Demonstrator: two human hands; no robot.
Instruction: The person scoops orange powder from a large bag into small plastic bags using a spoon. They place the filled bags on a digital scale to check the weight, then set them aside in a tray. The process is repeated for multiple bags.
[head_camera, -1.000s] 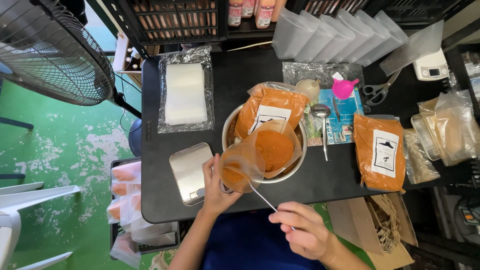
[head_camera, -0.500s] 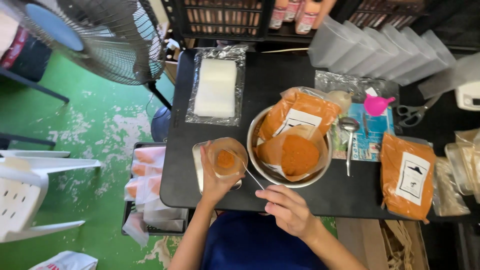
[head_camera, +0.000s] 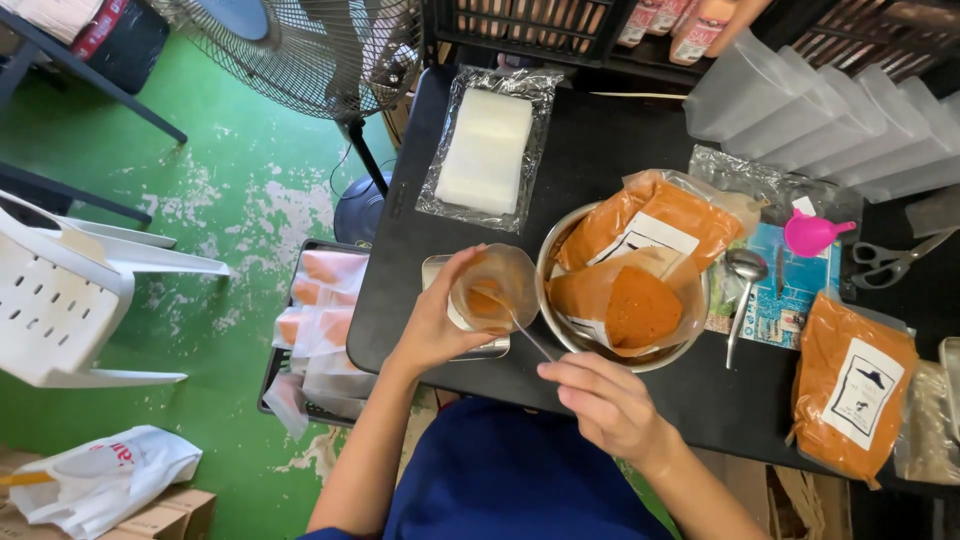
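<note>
The left hand (head_camera: 432, 325) is wrapped around a small clear pouch (head_camera: 492, 290) part-filled with orange powder, holding it above the small steel scale (head_camera: 470, 340) at the table's near-left edge; the right hand (head_camera: 600, 400) pinches the thin handle of a long spoon (head_camera: 520, 325) whose tip reaches up toward 11 o'clock into the pouch mouth; at 3 o'clock of the pouch sits the steel bowl (head_camera: 560, 330) with an open bag of the same powder (head_camera: 640, 305); the pouch is soft and gripped from one side, so a squeeze could fold the mouth and spill powder onto the scale or the black table (head_camera: 420, 270); the spoon, if tilted, could shed powder between bowl and pouch; the crate of filled pouches (head_camera: 320, 320) lies at 9 o'clock, below the table edge.
</note>
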